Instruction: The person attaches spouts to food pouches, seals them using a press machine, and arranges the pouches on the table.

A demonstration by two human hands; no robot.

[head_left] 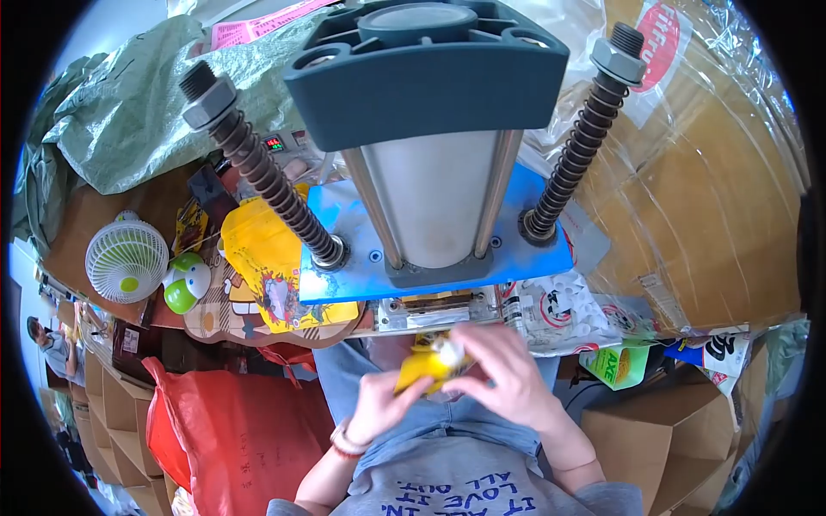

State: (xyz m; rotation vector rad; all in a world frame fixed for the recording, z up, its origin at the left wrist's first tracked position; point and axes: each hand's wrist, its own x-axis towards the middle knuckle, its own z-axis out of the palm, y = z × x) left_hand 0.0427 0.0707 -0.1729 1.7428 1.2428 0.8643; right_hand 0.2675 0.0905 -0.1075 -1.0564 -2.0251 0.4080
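Observation:
Just in front of the press, above the lap, my left hand (385,402) pinches the lower left part of a small yellow packet (415,370). My right hand (503,376) is at the packet's right side, its fingers curled round a small white object (448,352) at the packet's upper edge. What the white object is cannot be made out. Behind the hands stands the press, with a blue plate (344,279), a grey cylinder (422,198) and a metal fixture (430,315) below. Flat yellow packets (267,249) lie left of the press.
A white fan (126,261) and a green-white object (186,283) stand at the left. A red bag (249,430) is at the lower left. Two spring rods (271,189) flank the cylinder. Cardboard boxes (662,430) are at the right. Far left, another person (56,348) is visible.

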